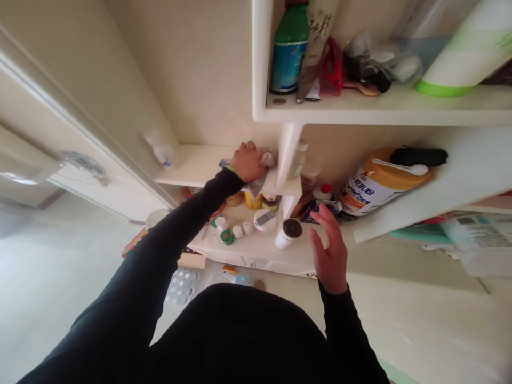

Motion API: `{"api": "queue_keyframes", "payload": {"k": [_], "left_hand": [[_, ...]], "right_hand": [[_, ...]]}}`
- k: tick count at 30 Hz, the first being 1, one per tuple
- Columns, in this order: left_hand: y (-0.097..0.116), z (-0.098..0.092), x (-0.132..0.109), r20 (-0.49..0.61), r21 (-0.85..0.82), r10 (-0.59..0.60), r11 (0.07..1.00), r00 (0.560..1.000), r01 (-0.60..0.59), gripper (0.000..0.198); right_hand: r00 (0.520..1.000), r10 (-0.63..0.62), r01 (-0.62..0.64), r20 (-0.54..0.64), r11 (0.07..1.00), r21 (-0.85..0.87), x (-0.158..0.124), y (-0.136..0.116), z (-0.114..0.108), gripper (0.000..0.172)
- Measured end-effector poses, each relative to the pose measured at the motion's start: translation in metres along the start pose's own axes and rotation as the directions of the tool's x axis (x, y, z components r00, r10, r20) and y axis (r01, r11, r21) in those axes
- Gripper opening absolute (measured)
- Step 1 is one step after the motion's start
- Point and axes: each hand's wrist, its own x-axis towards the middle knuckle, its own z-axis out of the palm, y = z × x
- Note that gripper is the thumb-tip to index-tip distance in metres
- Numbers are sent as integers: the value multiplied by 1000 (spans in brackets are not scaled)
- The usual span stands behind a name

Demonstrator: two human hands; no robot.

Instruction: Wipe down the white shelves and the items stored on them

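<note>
My left hand (248, 161) presses down on the small white shelf (196, 162), its fingers curled over a blue-grey cloth (256, 186) that sticks out below the palm. A small whitish object (269, 158) lies against the fingers; its kind is unclear. On the left of the same shelf stands a white bottle (161, 149). My right hand (330, 253) hangs in the air with fingers apart and nothing in it. Closest to it are a white tumbler with a dark lid (288, 233) and a dark blue box (314, 212).
Below the shelf, several small bottles, among them one with a green cap (226, 237), stand on the cabinet top. To the right lies an orange-and-white tub (372, 184) with a white spoon (400, 167). A green bottle (290, 50) stands on the upper shelf (380, 109).
</note>
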Motion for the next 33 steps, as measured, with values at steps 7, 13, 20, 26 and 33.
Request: {"api": "queue_keyframes", "payload": {"k": [7,13,20,26,33], "left_hand": [[-10,11,16,66,-7,220,976,973,-220,42],[-21,16,-67,-61,-232,467,853,882,-468,38],[9,53,-133,-273,-564,655,484,704,-669,70],[-2,56,-72,-467,-657,270,531,842,-535,26],[4,66,-41,-334,-605,157,720,930,-339,42]], "right_hand": [[996,78,-72,-43,989,130,-17,-11,28,37],[987,142,-161,76,899,406,-27,-34,75,58],[968,180,-112,-175,934,338,-20,-57,95,68],[972,-188,156,-140,964,-214,51,-27,31,40],[876,-233,446,423,725,-525,110,-33,17,53]]}}
